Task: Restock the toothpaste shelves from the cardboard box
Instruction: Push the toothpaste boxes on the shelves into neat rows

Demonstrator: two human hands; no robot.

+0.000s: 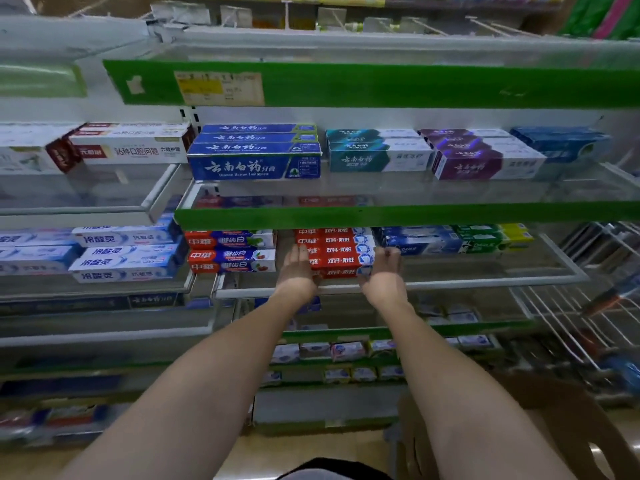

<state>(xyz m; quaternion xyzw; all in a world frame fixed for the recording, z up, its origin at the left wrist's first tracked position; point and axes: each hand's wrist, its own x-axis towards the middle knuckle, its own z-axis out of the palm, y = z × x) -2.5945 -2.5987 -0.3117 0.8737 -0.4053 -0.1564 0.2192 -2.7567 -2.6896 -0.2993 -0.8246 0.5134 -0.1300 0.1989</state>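
A stack of red toothpaste boxes lies on the middle shelf, near its front rail. My left hand presses flat against the stack's left end, fingers straight and pointing up. At the stack's right end, my right hand has its fingers curled round the ends of the boxes. Both forearms reach in from below. The brown cardboard box stands at the lower right, blurred, and I cannot see what is inside it.
Red-and-blue toothpaste boxes sit left of the stack, and blue and green ones sit to its right. The shelf above holds blue, teal and purple boxes. Wire racks stick out on the right.
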